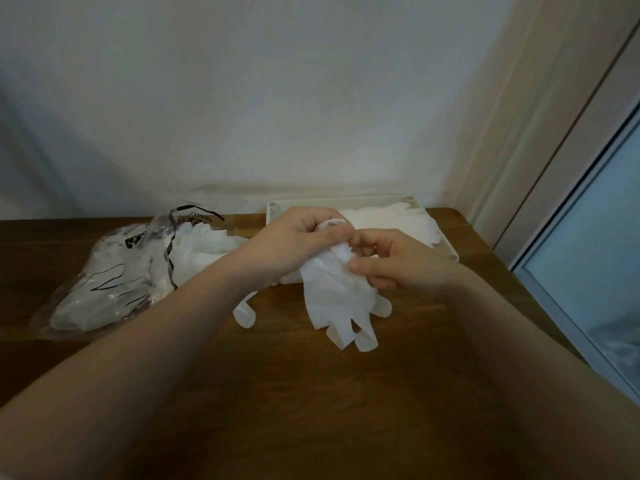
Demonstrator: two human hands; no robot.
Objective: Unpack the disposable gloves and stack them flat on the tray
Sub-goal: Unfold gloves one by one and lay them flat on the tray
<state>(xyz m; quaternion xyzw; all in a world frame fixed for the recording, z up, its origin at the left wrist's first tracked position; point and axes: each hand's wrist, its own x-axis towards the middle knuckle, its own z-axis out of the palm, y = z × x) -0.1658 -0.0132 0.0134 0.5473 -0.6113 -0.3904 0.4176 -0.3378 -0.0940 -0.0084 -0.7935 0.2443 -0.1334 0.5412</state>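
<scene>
Both hands are clenched on one thin white disposable glove (pixel 341 292) at its cuff end: the left hand (pixel 298 239) has the bunched cuff pinched between thumb and curled fingers (pixel 327 233), and the right hand (pixel 398 259) pinches the same crumpled edge just beside it, thumb on the near side. The glove hangs from that shared pinch above the desk (pixel 311 393), its finger ends pointing toward the person; whether the tips touch the wood I cannot tell. Risk, as judged: the cuff looks wadded and stuck to itself, so pulling the two pinches apart too hard could tear the film, or it could spring back creased and land folded, not flat. A second glove (pixel 244 315) lies partly hidden under the left wrist; it could be dragged along or swept off. Behind the hands the pale tray (pixel 450 254) already carries a flat layer of stacked gloves (pixel 398 220); a careless drop could shift that stack. Left of the tray lies the opened clear bag (pixel 114 271) with black printing, more gloves spilling from its mouth.
</scene>
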